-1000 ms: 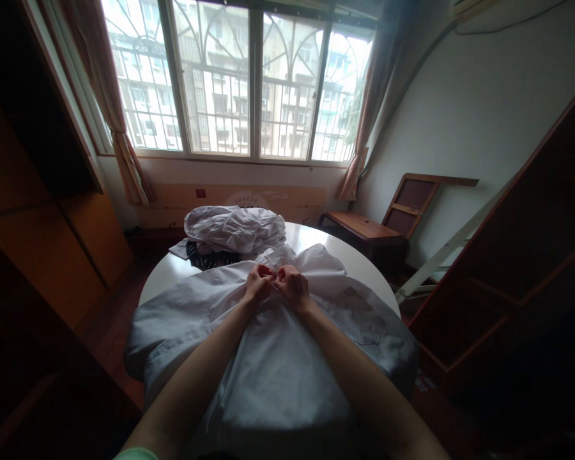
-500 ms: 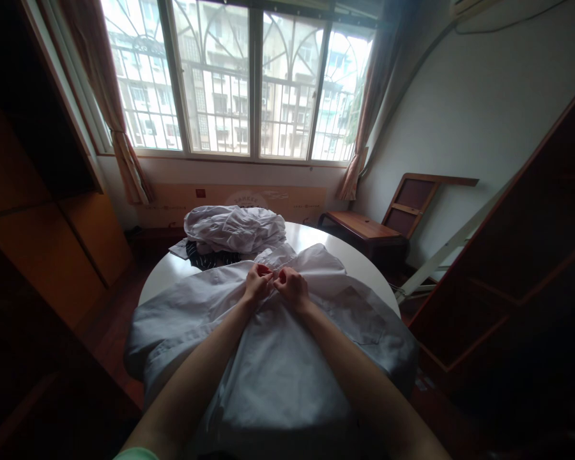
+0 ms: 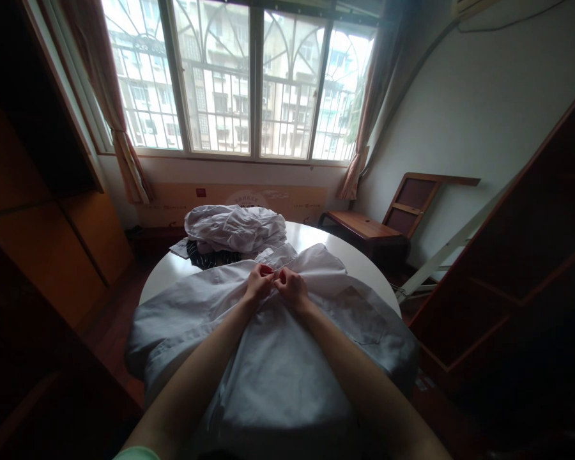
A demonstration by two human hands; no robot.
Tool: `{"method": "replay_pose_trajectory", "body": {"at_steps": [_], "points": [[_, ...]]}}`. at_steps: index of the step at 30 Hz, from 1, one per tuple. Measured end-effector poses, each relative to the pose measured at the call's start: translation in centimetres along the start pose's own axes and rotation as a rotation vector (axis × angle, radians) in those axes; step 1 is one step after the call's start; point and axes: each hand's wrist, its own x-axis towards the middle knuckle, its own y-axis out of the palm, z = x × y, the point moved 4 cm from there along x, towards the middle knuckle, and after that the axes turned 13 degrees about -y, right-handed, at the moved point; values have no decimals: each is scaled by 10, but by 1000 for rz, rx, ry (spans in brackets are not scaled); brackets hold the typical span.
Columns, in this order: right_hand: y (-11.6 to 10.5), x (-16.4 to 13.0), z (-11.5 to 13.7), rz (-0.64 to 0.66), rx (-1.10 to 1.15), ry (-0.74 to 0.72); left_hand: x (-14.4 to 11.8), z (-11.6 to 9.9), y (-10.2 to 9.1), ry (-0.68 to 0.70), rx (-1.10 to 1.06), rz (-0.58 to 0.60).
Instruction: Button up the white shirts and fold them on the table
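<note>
A white collared shirt (image 3: pixel 287 364) lies spread over the round table, its lower part hanging past the near edge. Just below its collar (image 3: pixel 276 257), my left hand (image 3: pixel 259 283) pinches the cloth at the front opening. My right hand (image 3: pixel 291 285) is closed on the same strip, its fingertips almost meeting those of the left. Whatever small part sits between the fingertips is hidden. A pocket-like patch (image 3: pixel 364 319) shows on the right side of the shirt.
Behind the shirt, a crumpled pile of white clothes (image 3: pixel 234 229) rests on the white table (image 3: pixel 311 235), with a black patterned cloth (image 3: pixel 204 255) under it. A wooden bench (image 3: pixel 364 225) stands at the back right, near a pale metal frame (image 3: pixel 441 255). Cabinets (image 3: pixel 43 255) flank the left.
</note>
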Motion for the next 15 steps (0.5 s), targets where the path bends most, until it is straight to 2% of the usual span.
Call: {"method": "replay_pose_trajectory", "body": {"at_steps": [10, 12, 15], "points": [[3, -1, -2, 24, -26, -3, -4, -7, 2, 53, 173, -45], [3, -3, -2, 58, -61, -17, -5, -9, 2, 64, 274, 57], [-5, -10, -10, 154, -126, -90, -6, -17, -7, 39, 429, 356]]}}
